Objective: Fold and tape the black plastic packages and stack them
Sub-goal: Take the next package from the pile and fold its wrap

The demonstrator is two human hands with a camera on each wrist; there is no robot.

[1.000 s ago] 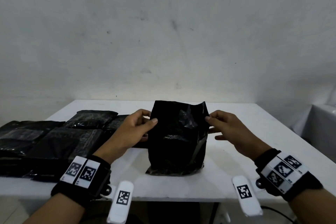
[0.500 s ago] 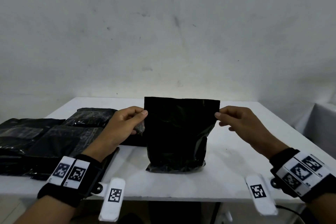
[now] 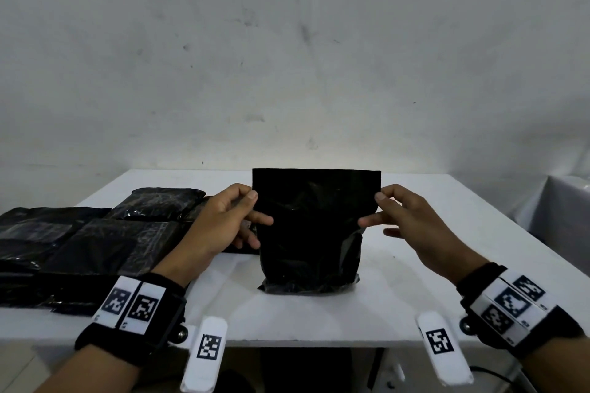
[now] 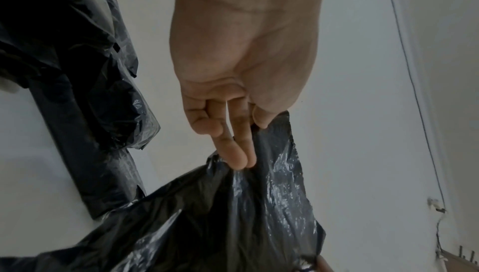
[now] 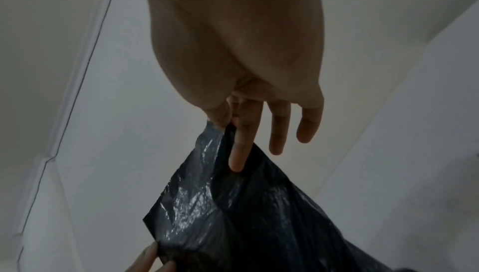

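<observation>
A black plastic package stands upright on the white table, its top part pulled flat and taut. My left hand pinches its upper left edge between thumb and fingers. At the upper right edge my right hand pinches the same way. The left wrist view shows my left hand with the thumb on the crinkled black package. In the right wrist view my right hand holds the package at its edge, with the outer fingers straight and free.
Several flat black packages lie stacked on the table's left side, reaching its front edge. In the left wrist view the stack is close beside my left hand. A second white surface stands at the far right. A plain wall rises behind.
The package's top was crumpled and half open; both hands have moved apart and slightly up, stretching it into a flat, straight-edged sheet. The package's base has stayed in place.
</observation>
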